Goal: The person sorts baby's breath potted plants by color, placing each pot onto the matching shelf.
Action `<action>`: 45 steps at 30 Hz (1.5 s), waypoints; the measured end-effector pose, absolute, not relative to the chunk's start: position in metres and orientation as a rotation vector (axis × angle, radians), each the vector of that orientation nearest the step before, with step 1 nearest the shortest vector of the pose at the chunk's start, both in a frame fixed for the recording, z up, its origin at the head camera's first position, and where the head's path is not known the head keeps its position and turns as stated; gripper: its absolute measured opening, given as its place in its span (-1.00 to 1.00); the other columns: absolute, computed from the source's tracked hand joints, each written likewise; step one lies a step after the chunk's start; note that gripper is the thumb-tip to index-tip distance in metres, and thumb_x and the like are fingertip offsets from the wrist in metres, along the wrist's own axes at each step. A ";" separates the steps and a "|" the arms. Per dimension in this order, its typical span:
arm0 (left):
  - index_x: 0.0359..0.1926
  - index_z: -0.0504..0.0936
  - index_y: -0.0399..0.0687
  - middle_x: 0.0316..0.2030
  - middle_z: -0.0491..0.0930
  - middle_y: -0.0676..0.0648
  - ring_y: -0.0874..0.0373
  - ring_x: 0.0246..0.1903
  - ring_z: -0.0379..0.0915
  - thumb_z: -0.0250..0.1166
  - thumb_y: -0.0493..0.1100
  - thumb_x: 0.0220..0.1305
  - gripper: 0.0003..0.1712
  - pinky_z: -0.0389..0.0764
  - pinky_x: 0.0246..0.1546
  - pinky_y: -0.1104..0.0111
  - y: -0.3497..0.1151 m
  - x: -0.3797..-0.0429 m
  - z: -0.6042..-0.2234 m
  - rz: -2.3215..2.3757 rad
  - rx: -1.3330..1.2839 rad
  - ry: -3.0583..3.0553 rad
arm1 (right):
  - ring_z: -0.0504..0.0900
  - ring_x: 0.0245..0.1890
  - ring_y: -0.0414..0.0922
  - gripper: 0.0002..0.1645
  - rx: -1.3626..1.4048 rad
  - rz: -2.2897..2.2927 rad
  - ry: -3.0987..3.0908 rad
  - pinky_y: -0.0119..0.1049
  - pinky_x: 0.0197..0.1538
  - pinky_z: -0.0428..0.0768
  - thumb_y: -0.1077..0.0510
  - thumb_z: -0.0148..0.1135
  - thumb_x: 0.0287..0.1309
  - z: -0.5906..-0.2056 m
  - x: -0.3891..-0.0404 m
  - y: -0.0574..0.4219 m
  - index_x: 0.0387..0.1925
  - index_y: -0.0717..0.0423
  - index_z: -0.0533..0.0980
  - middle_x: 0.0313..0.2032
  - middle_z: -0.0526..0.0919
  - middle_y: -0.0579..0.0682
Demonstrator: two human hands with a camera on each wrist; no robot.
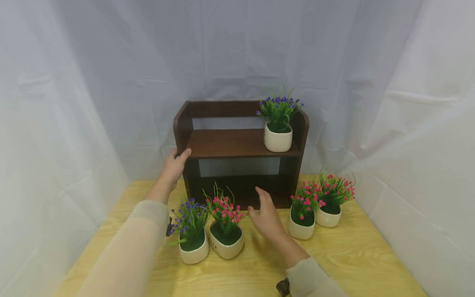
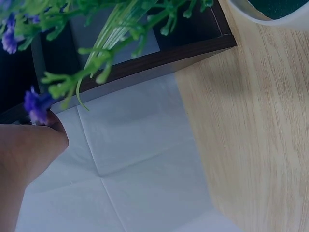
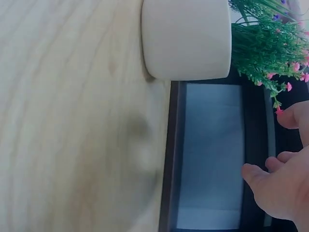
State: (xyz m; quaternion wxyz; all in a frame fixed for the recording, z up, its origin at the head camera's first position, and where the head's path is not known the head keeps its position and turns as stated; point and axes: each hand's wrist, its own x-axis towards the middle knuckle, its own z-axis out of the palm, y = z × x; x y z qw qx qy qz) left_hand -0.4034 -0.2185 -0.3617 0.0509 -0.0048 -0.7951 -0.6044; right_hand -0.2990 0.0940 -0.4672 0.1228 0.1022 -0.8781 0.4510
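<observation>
My left hand (image 1: 173, 168) grips the left side panel of a dark brown two-tier wooden shelf (image 1: 226, 143), thumb at the front edge by the upper board. In the left wrist view most of that hand's fingers are hidden. My right hand (image 1: 266, 218) hovers before the lower tier, fingers extended and holding nothing. To its left stands a white pot of pink flowers (image 1: 227, 245), beside a white pot of purple flowers (image 1: 194, 249). Another white pot with purple flowers (image 1: 278, 141) sits at the right end of the upper tier.
Two more white pots with pink flowers, a nearer one (image 1: 301, 227) and a farther one (image 1: 328, 218), stand on the light wooden table (image 1: 356, 260) right of the shelf. White sheeting (image 1: 130, 82) hangs behind and along both sides.
</observation>
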 end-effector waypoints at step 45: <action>0.79 -0.17 0.15 0.78 -0.19 -0.16 -0.26 0.77 -0.26 0.04 0.36 0.65 -0.02 -0.10 0.74 -0.25 -0.218 -0.401 -0.362 -1.856 -0.013 -2.427 | 0.40 0.52 0.46 -0.21 0.356 1.999 -2.599 0.32 0.52 0.47 0.40 0.10 0.32 -0.519 -0.280 0.100 0.56 0.42 0.24 0.53 0.35 0.46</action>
